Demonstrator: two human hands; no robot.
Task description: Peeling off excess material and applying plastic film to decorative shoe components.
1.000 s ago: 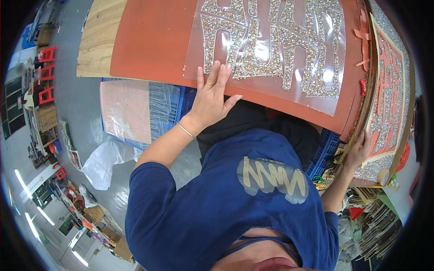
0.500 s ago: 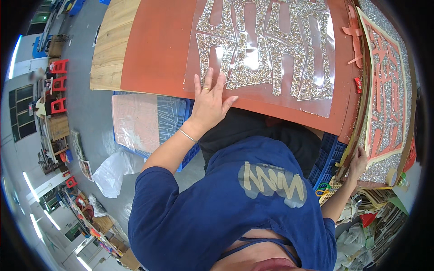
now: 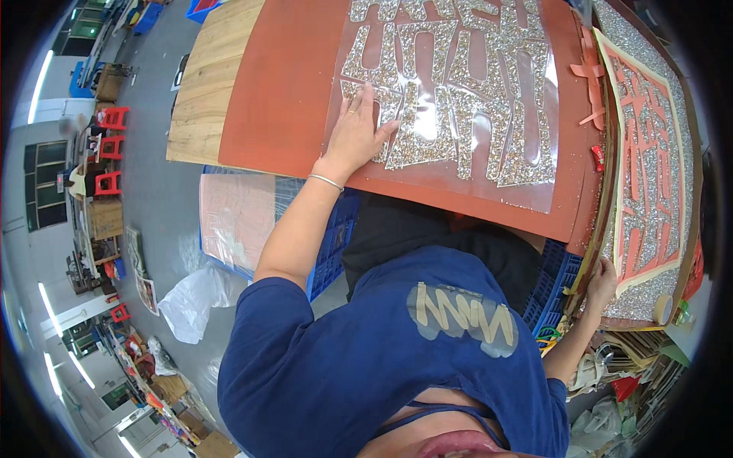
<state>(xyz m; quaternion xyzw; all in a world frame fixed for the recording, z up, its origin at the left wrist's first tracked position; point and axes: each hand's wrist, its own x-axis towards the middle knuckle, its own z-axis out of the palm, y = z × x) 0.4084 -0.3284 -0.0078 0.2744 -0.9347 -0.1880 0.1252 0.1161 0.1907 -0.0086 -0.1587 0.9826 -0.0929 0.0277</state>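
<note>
My left hand (image 3: 353, 136) lies flat with its fingers apart on the left part of a clear plastic sheet (image 3: 527, 197). The sheet is on a reddish-brown mat (image 3: 282, 91) and carries glittering stone-covered panels (image 3: 427, 149) with long cut-out gaps. The fingertips touch the lower left panels. Far to the right, my right hand (image 3: 602, 285) grips the near edge of a shallow tray (image 3: 607, 195) full of silvery stones. On the stones in the tray lies a cream-edged stencil (image 3: 620, 130) with coral-coloured shapes. Part of the right hand's fingers is hidden behind the tray edge.
Coral strips (image 3: 589, 76) and a small red item (image 3: 598, 158) lie between sheet and tray. Below the table's left side, a blue crate (image 3: 333, 237) bears a pink patterned sheet (image 3: 237, 214). A white plastic bag (image 3: 187, 305) is on the floor; flattened cardboard (image 3: 641, 359) is stacked at lower right.
My left hand has moved up from the mat's near edge, farther onto the clear sheet and its panels. The view has shifted slightly. My right hand stays at the tray edge.
</note>
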